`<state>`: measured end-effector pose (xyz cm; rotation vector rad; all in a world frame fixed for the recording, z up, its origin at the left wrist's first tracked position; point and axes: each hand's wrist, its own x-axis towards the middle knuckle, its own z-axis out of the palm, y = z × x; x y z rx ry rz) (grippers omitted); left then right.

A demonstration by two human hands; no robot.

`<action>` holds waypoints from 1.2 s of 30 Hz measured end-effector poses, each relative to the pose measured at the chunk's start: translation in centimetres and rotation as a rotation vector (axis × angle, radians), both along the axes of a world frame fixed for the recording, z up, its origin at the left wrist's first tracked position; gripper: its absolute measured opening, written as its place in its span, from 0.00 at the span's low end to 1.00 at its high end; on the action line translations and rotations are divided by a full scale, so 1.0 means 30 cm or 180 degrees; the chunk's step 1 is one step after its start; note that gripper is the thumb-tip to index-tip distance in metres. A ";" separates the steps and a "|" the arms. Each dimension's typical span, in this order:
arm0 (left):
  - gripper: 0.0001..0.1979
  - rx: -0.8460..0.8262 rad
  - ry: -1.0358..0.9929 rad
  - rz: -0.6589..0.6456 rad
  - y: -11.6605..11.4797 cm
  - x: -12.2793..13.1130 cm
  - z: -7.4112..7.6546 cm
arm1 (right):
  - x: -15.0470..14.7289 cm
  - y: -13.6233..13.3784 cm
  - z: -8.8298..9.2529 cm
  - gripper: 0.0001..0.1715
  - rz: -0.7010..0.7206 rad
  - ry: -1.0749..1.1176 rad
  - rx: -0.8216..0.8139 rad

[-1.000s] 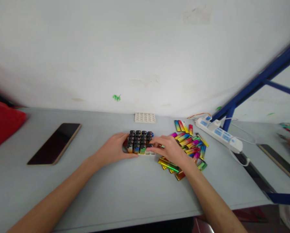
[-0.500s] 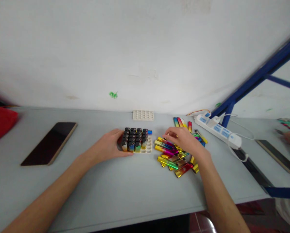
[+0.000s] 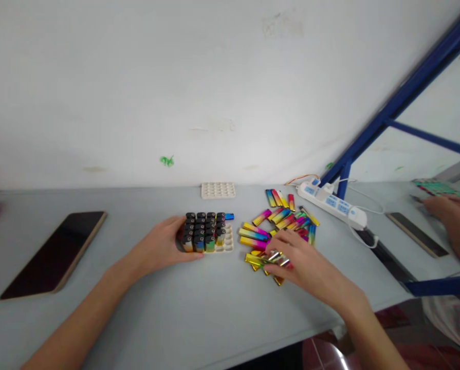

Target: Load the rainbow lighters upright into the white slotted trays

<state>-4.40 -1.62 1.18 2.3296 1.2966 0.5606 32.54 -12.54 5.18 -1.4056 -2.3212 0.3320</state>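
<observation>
Upright lighters (image 3: 199, 241) with black tops and shiny coloured bodies stand in rows in a white tray (image 3: 228, 241) with round sockets; bare sockets show along its right side. My left hand (image 3: 166, 244) curves around the left end of the rows, thumb along the front, far fingers partly hidden. A blue lighter (image 3: 229, 217) lies at the tray's back right corner. Right of the tray is a loose pile of metallic lighters (image 3: 255, 231). Over its near part, my right hand (image 3: 297, 259) has thumb and fingers closed around a shiny lighter (image 3: 278, 258), partly covered by the fingers.
A second white tray (image 3: 218, 190) lies near the wall. Several lighters (image 3: 279, 198) lie behind the pile. A power strip (image 3: 332, 204) with cables and a blue metal frame (image 3: 368, 139) border the right. A phone (image 3: 56, 254) lies left. Another person's hand (image 3: 449, 210) is at far right.
My right hand has moved toward me, from the far part of the pile to its near part, and closed on a lighter. My left hand stays at the tray. The view has shifted slightly.
</observation>
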 end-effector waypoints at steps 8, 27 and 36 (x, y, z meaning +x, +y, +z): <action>0.28 -0.0020 -0.0021 0.0101 0.002 0.007 -0.003 | 0.017 -0.068 -0.051 0.09 -0.0247 0.0124 -0.0319; 0.32 0.0228 -0.0113 0.0468 -0.010 0.042 -0.014 | -0.261 0.357 -0.045 0.33 -0.0336 0.3771 -0.1689; 0.31 0.0154 -0.0184 0.0543 -0.004 0.040 -0.018 | -0.286 0.300 -0.085 0.28 -0.1054 0.2323 -0.0469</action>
